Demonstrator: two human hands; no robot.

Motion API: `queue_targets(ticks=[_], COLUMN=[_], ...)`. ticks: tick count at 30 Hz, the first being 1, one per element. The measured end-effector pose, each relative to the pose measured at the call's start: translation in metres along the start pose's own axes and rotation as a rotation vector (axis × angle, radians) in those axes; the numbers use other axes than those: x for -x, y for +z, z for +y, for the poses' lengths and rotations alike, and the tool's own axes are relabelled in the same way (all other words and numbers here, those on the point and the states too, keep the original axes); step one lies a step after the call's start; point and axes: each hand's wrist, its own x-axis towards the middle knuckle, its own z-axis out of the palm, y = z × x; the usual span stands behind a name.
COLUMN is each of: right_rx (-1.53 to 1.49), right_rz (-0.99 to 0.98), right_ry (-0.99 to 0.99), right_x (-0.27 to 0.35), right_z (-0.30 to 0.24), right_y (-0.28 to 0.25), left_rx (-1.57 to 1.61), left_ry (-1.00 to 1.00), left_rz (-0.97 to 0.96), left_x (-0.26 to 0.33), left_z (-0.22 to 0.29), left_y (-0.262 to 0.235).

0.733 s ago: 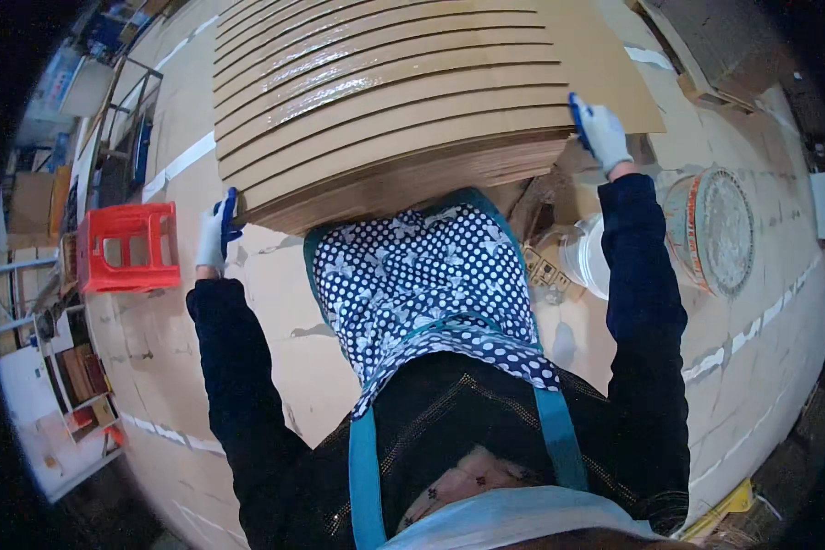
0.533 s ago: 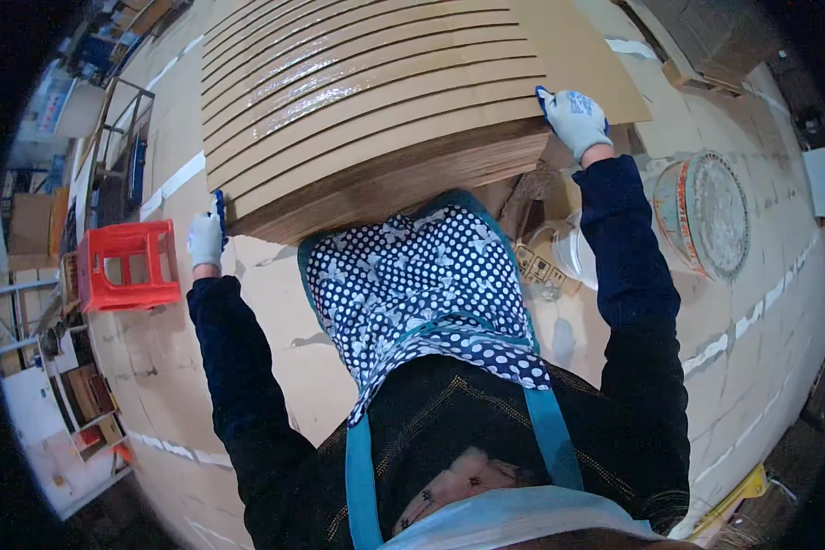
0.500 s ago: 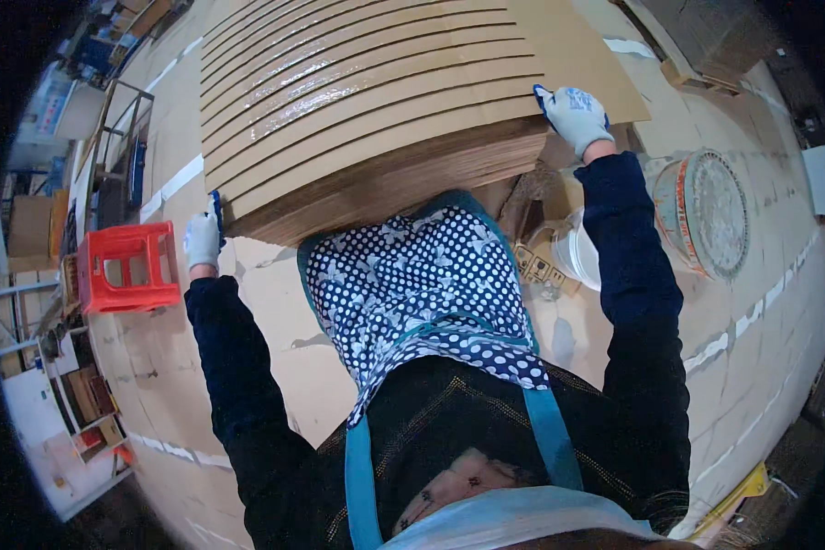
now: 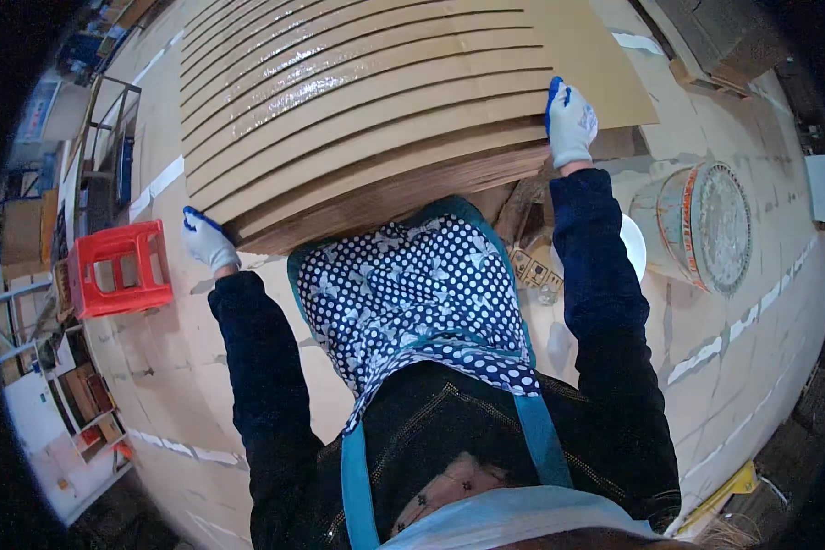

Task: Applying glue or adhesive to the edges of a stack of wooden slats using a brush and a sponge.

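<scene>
In front of me lies a tall stack of brown cardboard sheets (image 4: 394, 203). Its upper sheets are fanned back in overlapping strips, with a wet-looking shine on part of the left side. At the near left corner, my left hand (image 4: 211, 241), in a white glove with blue fingertips, is closed on the edge of a cardboard sheet (image 4: 367, 163). My right hand (image 4: 573, 126), gloved alike, is closed at the right end of the near strips, its blue thumb pointing away from me. The undersides of both grips are hidden.
A red plastic stool (image 4: 124, 270) stands on the left. To the right are a large stained bucket (image 4: 697, 225) and a white container (image 4: 631, 247) partly behind my right sleeve. A printed carton piece (image 4: 533, 271) lies beside my apron. Stacked cardboard (image 4: 720, 37) rests on a pallet at far right.
My left hand has turned inward at the stack's corner, its fingers now angled across it. My right hand has turned more upright and stays at the right edge. The view has shifted slightly.
</scene>
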Motion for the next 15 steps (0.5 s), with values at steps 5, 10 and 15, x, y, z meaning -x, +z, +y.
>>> queue_targets(ticks=[5, 10, 15], right_rx=[0.123, -0.078, -0.253], right_rz=[-0.007, -0.079, -0.296], right_ry=[0.006, 0.013, 0.172], right_x=[-0.001, -0.012, -0.036], right_z=[-0.008, 0.004, 0.041], right_y=[0.007, 0.003, -0.046], left_rx=[-0.143, -0.321, -0.274], left_ry=[-0.004, 0.165, 0.209], left_rz=[-0.063, -0.215, -0.135], left_x=[-0.004, -0.019, -0.036], left_z=[0.013, 0.008, -0.002], left_y=[0.001, -0.015, -0.075])
